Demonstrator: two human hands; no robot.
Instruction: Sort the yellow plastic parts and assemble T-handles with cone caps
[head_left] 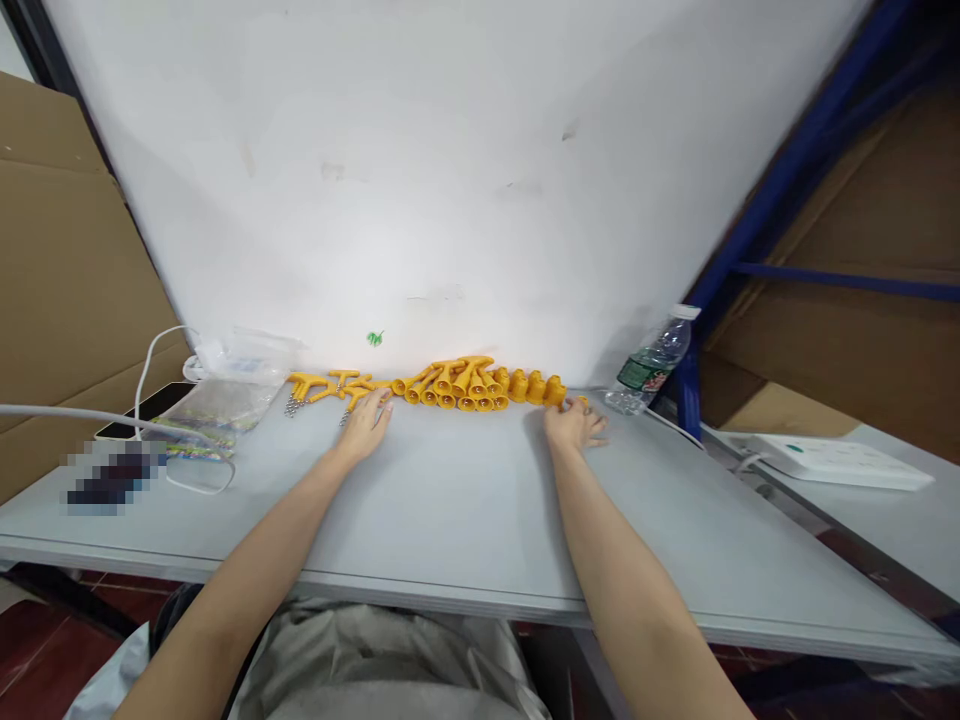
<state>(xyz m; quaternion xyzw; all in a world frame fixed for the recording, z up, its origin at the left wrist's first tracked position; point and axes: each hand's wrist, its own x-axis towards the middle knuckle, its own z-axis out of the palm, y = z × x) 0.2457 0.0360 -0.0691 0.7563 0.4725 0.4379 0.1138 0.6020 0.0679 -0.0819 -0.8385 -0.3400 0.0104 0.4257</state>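
A row of several yellow plastic T-shaped parts point(461, 385) lies along the far edge of the grey table point(450, 510), against a white board. Some at the left end carry small metal chains point(294, 405). My left hand point(366, 425) lies flat on the table with fingers stretched toward the left part of the row, fingertips touching a yellow piece. My right hand point(574, 425) rests at the right end of the row, its fingers curled about a small yellow part point(581, 402).
A clear plastic bag point(225, 395) of small items, a white cable point(161, 345) and a dark phone point(146, 405) lie at the left. A water bottle point(652, 362) stands at the right, by a white power strip point(840, 460). Cardboard flanks both sides.
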